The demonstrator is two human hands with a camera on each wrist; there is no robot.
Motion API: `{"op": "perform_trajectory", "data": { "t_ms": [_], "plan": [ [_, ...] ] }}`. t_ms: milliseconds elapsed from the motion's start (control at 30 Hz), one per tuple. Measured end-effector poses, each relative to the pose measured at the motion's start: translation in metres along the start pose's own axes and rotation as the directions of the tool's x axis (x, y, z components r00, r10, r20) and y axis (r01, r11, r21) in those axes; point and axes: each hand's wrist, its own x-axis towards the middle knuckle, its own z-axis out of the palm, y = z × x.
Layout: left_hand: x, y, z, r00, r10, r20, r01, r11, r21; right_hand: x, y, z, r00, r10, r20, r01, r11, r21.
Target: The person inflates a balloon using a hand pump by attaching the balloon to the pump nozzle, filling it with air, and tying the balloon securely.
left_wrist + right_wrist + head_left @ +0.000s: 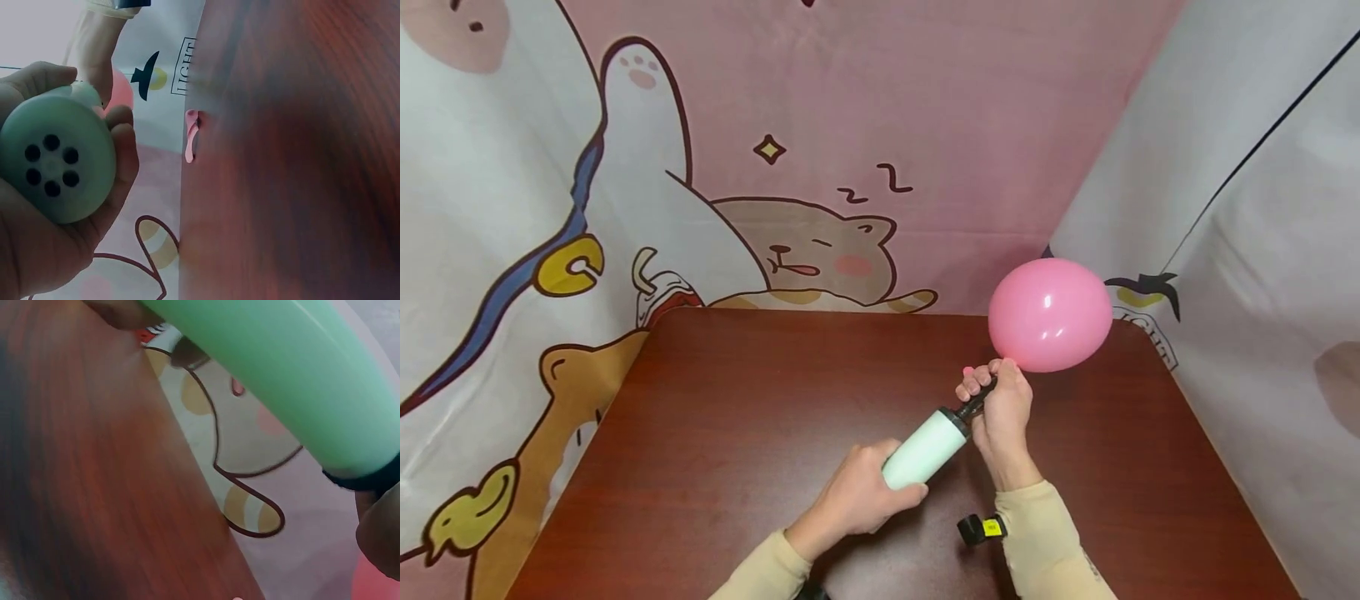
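Observation:
A mint-green balloon pump (928,450) slants up to the right above the table. My left hand (868,487) grips its lower end; the left wrist view shows that round end cap (53,159) with several dark holes. At the pump's upper end, my right hand (1006,417) has its fingers curled about the black nozzle (973,407) and pinches the neck of an inflated pink balloon (1051,315). The balloon bulges out beyond that hand, over the table's far right corner. The fingers hide where neck and nozzle meet. The right wrist view shows the green barrel (281,369) close up.
A limp pink balloon (192,134) lies near the far edge of the brown wooden table (760,400), mostly behind the right hand in the head view. Cartoon-printed cloth (880,125) hangs behind and at both sides. A black strap device (977,529) sits at the right wrist.

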Motion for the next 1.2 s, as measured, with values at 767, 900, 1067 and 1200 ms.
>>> {"op": "perform_trajectory", "data": {
  "t_ms": [767,900,1067,1200],
  "plan": [
    [-0.007,0.0,-0.021,0.997,0.07,0.034,-0.074,0.988,0.138,0.011,-0.023,-0.004,0.997,-0.024,-0.069,0.03,0.996,0.083],
    [-0.001,0.003,-0.013,1.0,0.027,0.012,-0.028,0.995,0.091,-0.002,0.001,0.004,0.999,0.013,-0.042,-0.011,0.999,0.046],
    [0.0,0.0,-0.007,1.0,0.007,0.013,-0.008,0.998,0.059,-0.006,0.006,0.004,0.999,-0.001,-0.046,0.002,0.999,0.033],
    [-0.002,-0.003,-0.007,0.999,0.01,0.041,-0.012,0.998,0.054,-0.002,-0.004,-0.002,0.998,0.027,-0.058,-0.025,0.999,0.047]
  ]
}}
